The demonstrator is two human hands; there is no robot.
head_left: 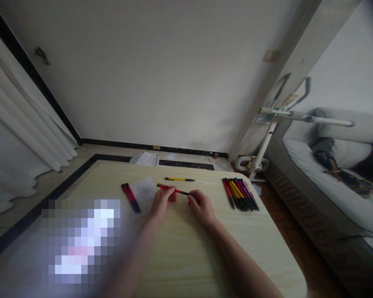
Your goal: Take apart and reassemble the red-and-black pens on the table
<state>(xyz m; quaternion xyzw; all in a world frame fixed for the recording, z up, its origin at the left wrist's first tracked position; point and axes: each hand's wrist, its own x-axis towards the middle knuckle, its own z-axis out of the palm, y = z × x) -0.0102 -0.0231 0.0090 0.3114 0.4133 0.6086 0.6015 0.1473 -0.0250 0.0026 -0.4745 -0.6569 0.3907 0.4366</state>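
Note:
A red pen with a black grip [167, 187] is held level between my two hands, above the middle of the table. My left hand [164, 200] is closed on its red barrel, while my right hand [202, 205] pinches the dark tip end. Beyond them a yellow pen [179, 179] lies crosswise on the table. To the left, two red pens with dark ends [131, 198] rest side by side on a sheet of paper with a line drawing [146, 191]. A row of several red, yellow, blue and black pens [238, 194] lies right of my right hand.
The pale wooden table [180, 256] has a rounded right corner. A pixelated bright patch covers its left side. Past the far edge stands a white box with papers [145, 159]. At right are white exercise equipment [267, 136] and a grey sofa [329, 198] with a person partly visible.

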